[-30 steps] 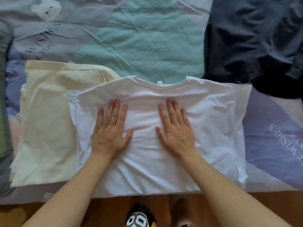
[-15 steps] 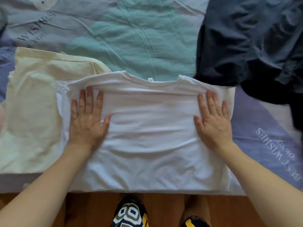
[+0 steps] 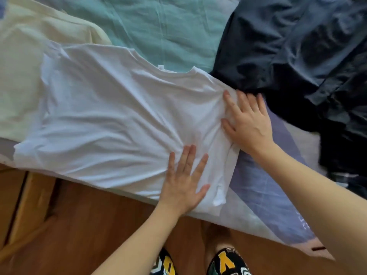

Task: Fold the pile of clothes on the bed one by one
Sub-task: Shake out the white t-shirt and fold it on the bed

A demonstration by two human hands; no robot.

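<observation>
Patterned bedsheet (image 3: 178,26) above a brown wooden floor (image 3: 79,225).

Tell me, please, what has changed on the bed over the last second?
Both hands left the middle of the white T-shirt; the left hand and right hand now press flat together at its right end. The cream garment and dark pile stayed put.

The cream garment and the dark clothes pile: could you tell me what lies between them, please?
In the head view, the white T-shirt lies between the cream garment and the dark clothes pile.
</observation>
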